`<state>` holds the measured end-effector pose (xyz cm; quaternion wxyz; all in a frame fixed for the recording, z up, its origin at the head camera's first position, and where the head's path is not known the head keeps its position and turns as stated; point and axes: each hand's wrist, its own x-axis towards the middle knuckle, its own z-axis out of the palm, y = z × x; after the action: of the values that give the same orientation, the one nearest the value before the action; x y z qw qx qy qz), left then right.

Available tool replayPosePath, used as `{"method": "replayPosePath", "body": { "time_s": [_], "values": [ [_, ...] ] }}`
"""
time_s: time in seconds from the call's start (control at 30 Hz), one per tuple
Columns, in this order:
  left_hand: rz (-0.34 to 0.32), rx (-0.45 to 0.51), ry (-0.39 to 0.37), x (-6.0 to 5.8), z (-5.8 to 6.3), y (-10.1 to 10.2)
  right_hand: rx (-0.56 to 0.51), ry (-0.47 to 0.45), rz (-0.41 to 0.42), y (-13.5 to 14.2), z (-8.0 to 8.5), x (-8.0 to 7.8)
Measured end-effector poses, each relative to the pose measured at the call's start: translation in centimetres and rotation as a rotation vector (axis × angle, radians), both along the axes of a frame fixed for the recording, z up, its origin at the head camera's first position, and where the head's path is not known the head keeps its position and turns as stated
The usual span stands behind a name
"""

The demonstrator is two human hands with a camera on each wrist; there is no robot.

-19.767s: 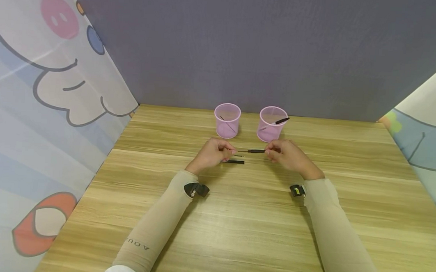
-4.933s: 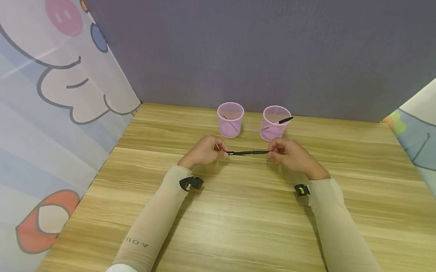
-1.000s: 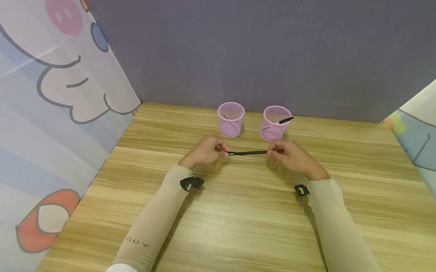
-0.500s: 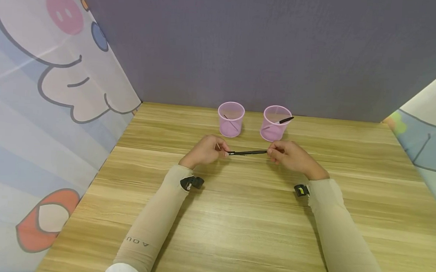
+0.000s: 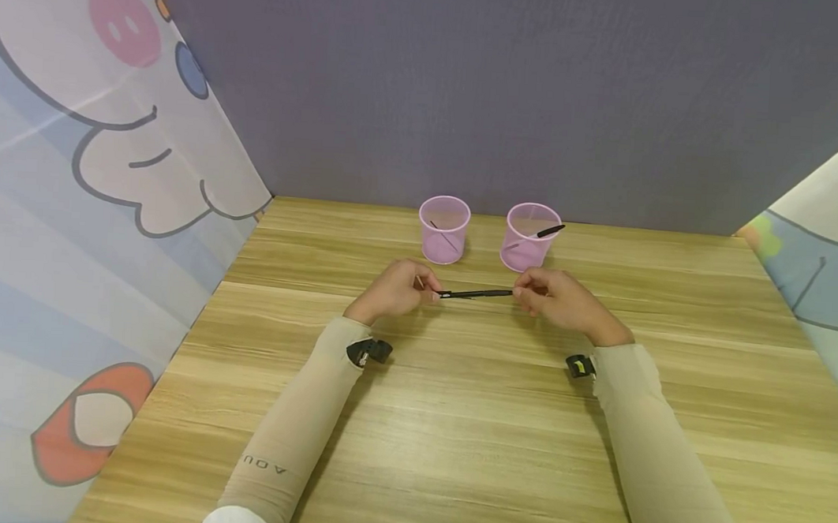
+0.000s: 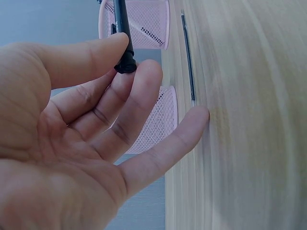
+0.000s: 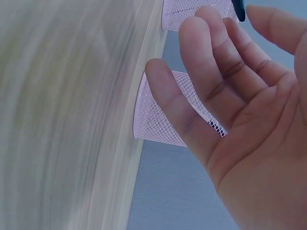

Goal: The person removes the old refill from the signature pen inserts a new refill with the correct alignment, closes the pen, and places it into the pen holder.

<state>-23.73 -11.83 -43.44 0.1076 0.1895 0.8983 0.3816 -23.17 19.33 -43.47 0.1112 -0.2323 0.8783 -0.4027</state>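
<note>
My left hand pinches the clip end of a black pen between thumb and fingers. My right hand pinches its tapered end, so the pen runs level between both hands just above the table. In the left wrist view the thumb presses on the pen near its clip, while the little finger reaches down to the table by a thin dark pen refill. That refill lies on the wood beneath the pen. Only a bit of the pen shows at the right thumb in the right wrist view.
Two pink mesh cups stand behind the hands. A thin dark stick leans in the left cup; a black-ended, pen-like piece leans over the rim of the right cup. A grey panel rises behind the wooden table.
Earlier, my left hand held a thin refill-like piece and a black tube lay on the table. Later both hands held the black parts end to end. In the last second, hands and pen barely moved.
</note>
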Motion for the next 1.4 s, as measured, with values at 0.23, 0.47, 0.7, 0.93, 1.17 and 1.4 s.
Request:
{"method": "replayPosePath", "body": {
  "time_s": [0.23,0.47,0.7,0.93,1.17,1.4],
  "values": [
    [0.0,-0.003,-0.003,0.03,0.04,0.04,-0.038,-0.002,0.008,-0.02,0.04,0.14],
    [0.0,-0.012,0.0,0.12,0.12,0.08,-0.034,0.007,0.016,-0.08,0.04,0.03],
    [0.0,-0.006,-0.007,0.16,0.13,0.05,-0.029,0.03,0.029,-0.05,-0.12,-0.11],
    [-0.007,0.006,-0.003,0.09,0.08,0.02,-0.041,0.045,0.035,0.06,-0.45,-0.19],
    [-0.01,0.007,0.0,0.06,0.16,0.06,-0.061,0.033,0.036,0.09,-0.4,-0.12],
    [-0.007,0.005,-0.008,0.05,0.1,0.04,-0.045,0.034,0.033,0.13,-0.43,-0.18]
  ]
}}
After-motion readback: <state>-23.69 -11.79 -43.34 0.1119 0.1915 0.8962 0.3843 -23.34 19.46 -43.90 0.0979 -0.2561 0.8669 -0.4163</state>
